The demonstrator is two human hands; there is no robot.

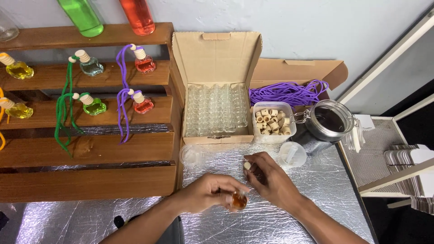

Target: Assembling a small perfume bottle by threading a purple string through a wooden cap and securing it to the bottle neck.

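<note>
Left hand (212, 192) grip pinches small amber-filled bottle (239, 200) low over foil-covered tabletop (316, 190); bottle half hidden by fingers. Right hand (271, 178) grip pinches pale wooden cap (247, 166), mostly covered. Both forearms cut off at bottom edge.

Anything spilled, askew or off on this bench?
Nothing spilled or broken. Only loose ends: the purple cords spill in a tangle out of their flat box, and the glass jar stands open. The left hand holds a small amber bottle upright.
</note>
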